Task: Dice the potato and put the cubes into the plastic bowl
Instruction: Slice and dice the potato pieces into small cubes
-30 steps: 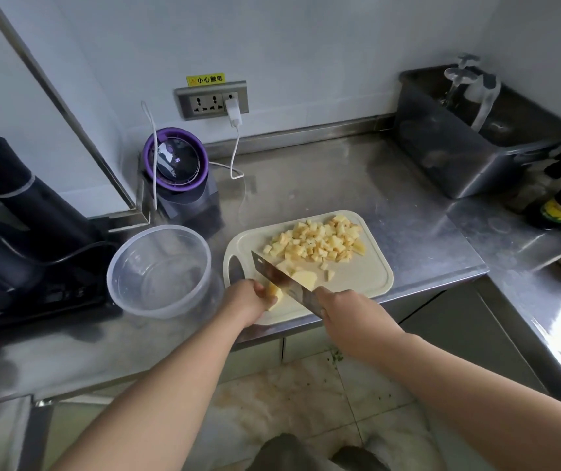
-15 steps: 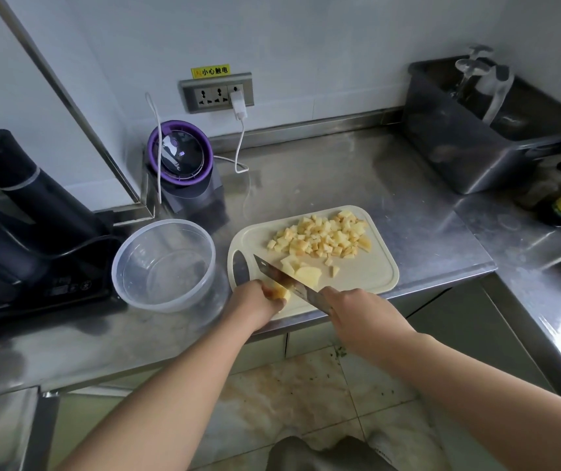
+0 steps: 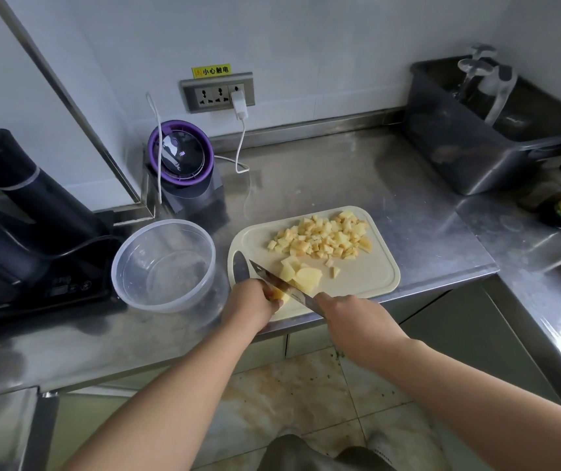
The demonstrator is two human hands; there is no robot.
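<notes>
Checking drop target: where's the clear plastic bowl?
Head view, left of centre: clear round plastic bowl on the steel counter, just left of the cream cutting board.

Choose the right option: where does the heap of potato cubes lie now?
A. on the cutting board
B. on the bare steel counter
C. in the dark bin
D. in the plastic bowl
A: the potato cubes lie heaped on the cutting board, and the plastic bowl beside it holds none.

Counter [image 3: 357, 185] lies open between cutting board [image 3: 370, 280] and bin [image 3: 459, 158]; purple appliance [image 3: 183, 164] stands behind bowl [image 3: 136, 290].
</notes>
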